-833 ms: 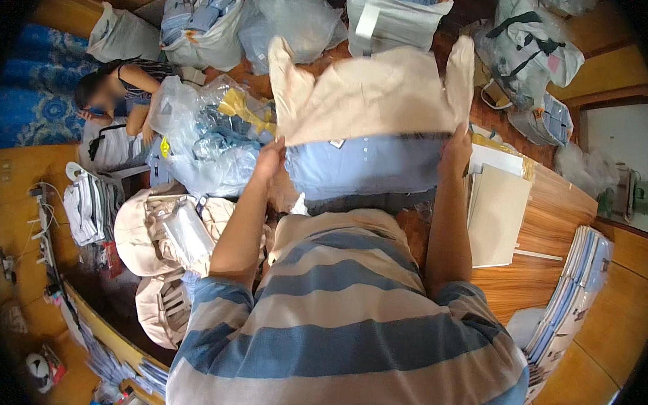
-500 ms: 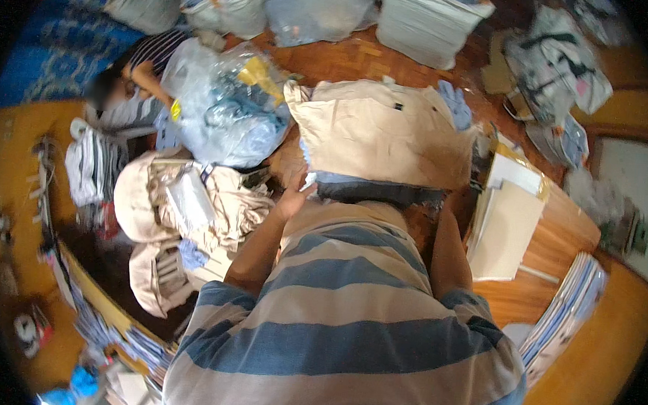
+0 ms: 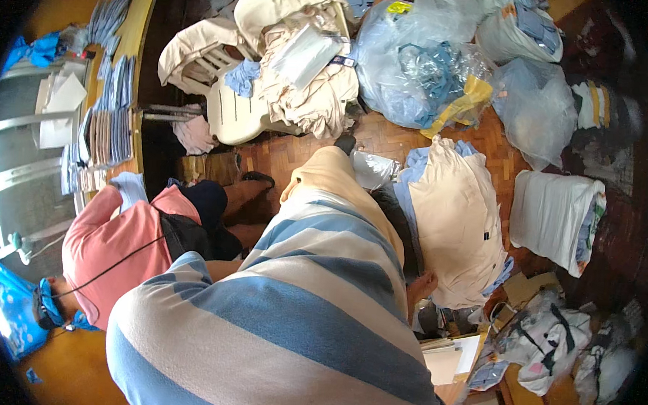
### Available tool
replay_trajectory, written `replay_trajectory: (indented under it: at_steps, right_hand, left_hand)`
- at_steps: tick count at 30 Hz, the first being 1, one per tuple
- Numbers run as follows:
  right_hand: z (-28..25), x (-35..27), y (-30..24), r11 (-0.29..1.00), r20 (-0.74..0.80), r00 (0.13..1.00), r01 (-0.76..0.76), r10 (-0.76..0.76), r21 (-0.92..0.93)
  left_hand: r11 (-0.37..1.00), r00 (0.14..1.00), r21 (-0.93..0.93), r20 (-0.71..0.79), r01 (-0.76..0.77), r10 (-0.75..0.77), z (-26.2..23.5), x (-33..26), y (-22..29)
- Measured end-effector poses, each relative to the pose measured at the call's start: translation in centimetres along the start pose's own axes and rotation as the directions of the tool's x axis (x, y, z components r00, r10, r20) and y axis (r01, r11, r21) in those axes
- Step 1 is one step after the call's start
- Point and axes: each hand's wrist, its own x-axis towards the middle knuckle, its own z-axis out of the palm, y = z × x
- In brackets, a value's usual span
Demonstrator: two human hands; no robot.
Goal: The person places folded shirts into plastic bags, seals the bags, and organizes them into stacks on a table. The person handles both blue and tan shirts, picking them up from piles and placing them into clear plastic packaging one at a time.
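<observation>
A large stack of beige and light blue folded cloth (image 3: pixel 460 226) lies on a dark support to the right of my striped shirt. By its near edge is my right hand (image 3: pixel 423 284), fingers stretched out and apparently nothing in them. Of my left arm only a short piece shows beside the shirt; the left hand is hidden behind my body. A silvery plastic packet (image 3: pixel 374 170) lies beside the stack, near my leg.
Left of me a person in a pink top (image 3: pixel 124 253) bends toward shelves of folded garments (image 3: pixel 109 134). A cream plastic chair (image 3: pixel 233 115) bears crumpled beige cloth and a clear packet (image 3: pixel 303 56). Clear bags (image 3: pixel 421 67), a white sack (image 3: pixel 553 220) and other bundles stand around.
My body and view have turned to the left, so the stack now lies on my right. The person in pink has come into view. My left hand has gone out of sight.
</observation>
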Motion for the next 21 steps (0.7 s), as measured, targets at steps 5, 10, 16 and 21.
replay_trajectory:
  at_steps: [5,10,16,21]
  right_hand:
    - [2.5,6.1,-4.7,0.848,0.500,0.866,-0.282,0.023,0.449]
    - [7.2,5.9,-9.7,0.886,0.512,0.824,-0.402,0.241,0.231]
    - [13.1,-0.1,-17.9,0.978,0.816,0.546,-0.179,0.191,-0.109]
    - [21.2,-2.6,-24.5,0.983,0.885,0.429,-0.050,0.183,-0.179]
  left_hand:
    - [0.996,1.000,-0.091,-0.001,0.026,-0.027,-1.5,1.8,-0.7]
    - [0.990,0.994,-0.111,0.087,0.082,-0.072,-1.7,4.7,-1.1]
    - [1.000,0.983,0.017,0.182,0.024,-0.027,-4.0,13.4,2.8]
    - [0.895,0.904,-0.128,-0.076,-0.428,0.422,-10.6,27.4,24.5]
